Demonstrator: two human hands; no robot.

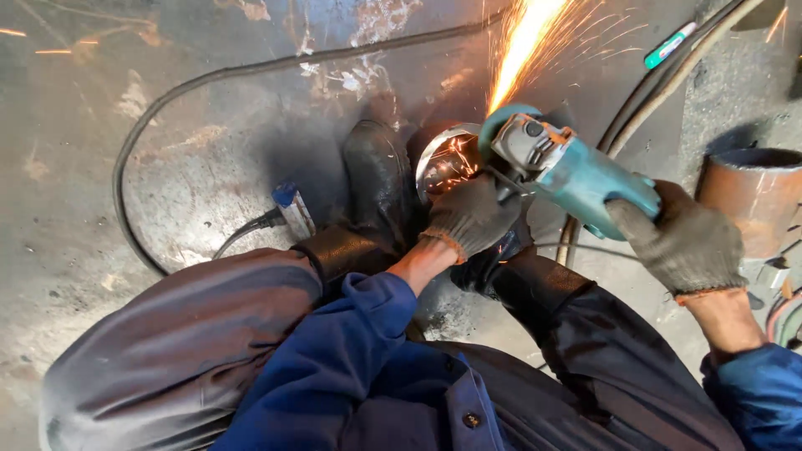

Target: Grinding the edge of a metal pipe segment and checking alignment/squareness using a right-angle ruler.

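Two gloved hands clamped on heavy, kicking grinder (568,171): right hand (681,242) wrapped round rear body, left hand (472,217) closed at its side handle, beside stiff steel ring (443,159) between boots (380,188).

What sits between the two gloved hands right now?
In the head view, the teal angle grinder spans the gap: left hand by its head, right hand gripping its body.
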